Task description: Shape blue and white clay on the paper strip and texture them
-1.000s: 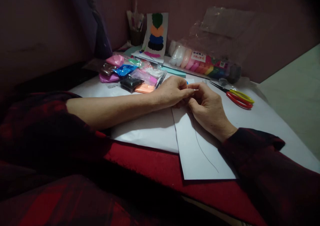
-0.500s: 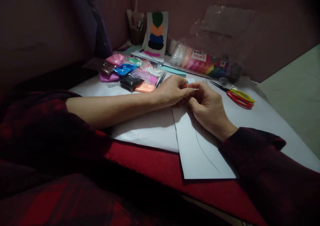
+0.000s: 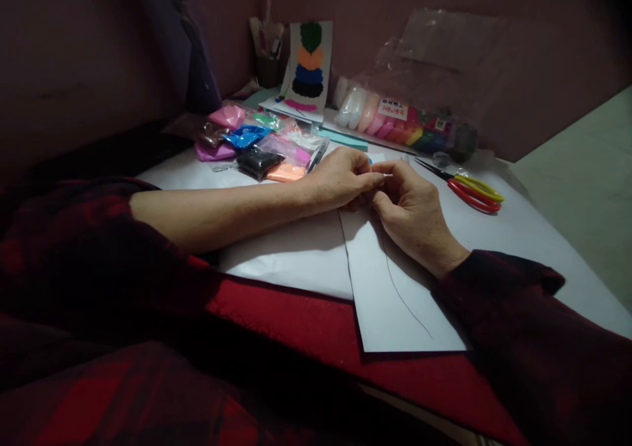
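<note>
My left hand [image 3: 340, 176] and my right hand [image 3: 412, 206] meet over the upper part of a white paper strip [image 3: 395, 301] marked with a thin curved pencil-like line. Both are closed, fingertips bent together in a pinch. Whatever lies between them is too small and too hidden to name. A bit of blue [image 3: 371, 162] shows just behind the fingers. To the right of my right hand lie scissors [image 3: 474, 193] with one red and one yellow handle, their dark blades pointing toward the back left.
Clay packets in several colours, a black one [image 3: 259, 163] among them, lie behind my left forearm. A clear bag of coloured clay [image 3: 395, 120] rests along the wall. Beside it stands a card [image 3: 309, 71] with coloured clay patches. A pen cup [image 3: 267, 71] is in the corner.
</note>
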A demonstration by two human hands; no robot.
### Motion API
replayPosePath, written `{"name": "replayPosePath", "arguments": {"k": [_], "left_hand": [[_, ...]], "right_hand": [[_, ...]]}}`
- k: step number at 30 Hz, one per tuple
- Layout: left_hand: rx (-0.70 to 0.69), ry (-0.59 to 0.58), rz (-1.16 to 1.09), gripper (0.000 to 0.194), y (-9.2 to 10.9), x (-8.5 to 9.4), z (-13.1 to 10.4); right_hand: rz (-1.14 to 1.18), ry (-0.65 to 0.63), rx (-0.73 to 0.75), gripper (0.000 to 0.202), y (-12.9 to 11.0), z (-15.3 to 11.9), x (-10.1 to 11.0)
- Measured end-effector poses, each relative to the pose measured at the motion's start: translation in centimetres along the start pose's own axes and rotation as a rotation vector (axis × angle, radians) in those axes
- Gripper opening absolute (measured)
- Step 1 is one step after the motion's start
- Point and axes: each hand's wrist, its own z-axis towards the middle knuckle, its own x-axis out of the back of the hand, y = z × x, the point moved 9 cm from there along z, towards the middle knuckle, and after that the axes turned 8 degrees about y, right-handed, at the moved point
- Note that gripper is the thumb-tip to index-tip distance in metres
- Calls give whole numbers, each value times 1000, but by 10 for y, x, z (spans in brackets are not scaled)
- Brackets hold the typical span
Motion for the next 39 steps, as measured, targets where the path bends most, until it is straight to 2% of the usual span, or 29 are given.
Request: {"name": "replayPosePath", "arguments": {"k": [39], "left_hand": [[4,8,8,26,-2,0,1]], "right_hand": [[-16,-6,8,21,-2,1,0]]}}
